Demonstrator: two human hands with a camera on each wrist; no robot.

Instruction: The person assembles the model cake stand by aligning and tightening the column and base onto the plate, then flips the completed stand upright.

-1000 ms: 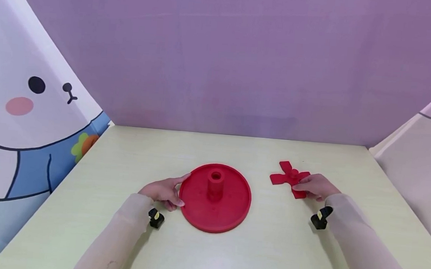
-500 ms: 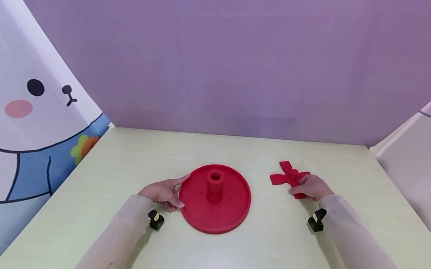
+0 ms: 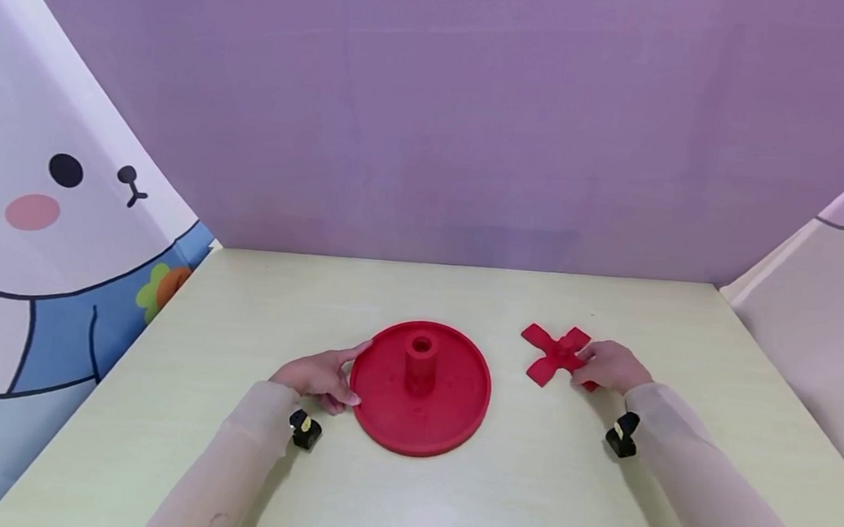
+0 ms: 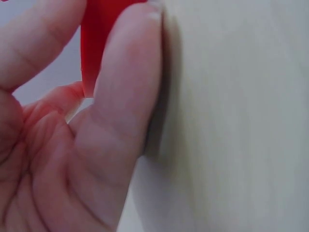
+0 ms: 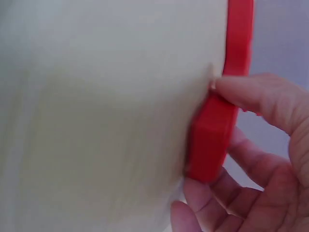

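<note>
A round red disc [image 3: 447,429] lies on the table with an upright hollow post [image 3: 421,370] at its middle. My left hand [image 3: 322,379] rests at the disc's left rim, its straight thumb and index finger spread apart along the edge. In the left wrist view the thumb [image 4: 128,67] lies against the red side. Right of the disc is a flat red four-bladed piece [image 3: 557,353] with a small knob at its centre. My right hand [image 3: 613,367] pinches its near-right blade, partly covering it. In the right wrist view thumb and fingers meet the blade [image 5: 210,135] close to the tabletop.
The pale wooden table [image 3: 463,511] runs back to a purple wall panel [image 3: 475,136]. A cartoon-printed cloth [image 3: 61,271] flanks the left side, and a pale cloth [image 3: 829,325] the right. A small black device is worn on each wrist.
The four-bladed piece has turned counterclockwise and shifted slightly left and nearer, with my right hand's fingers on its blade. My left hand and the disc have stayed in place.
</note>
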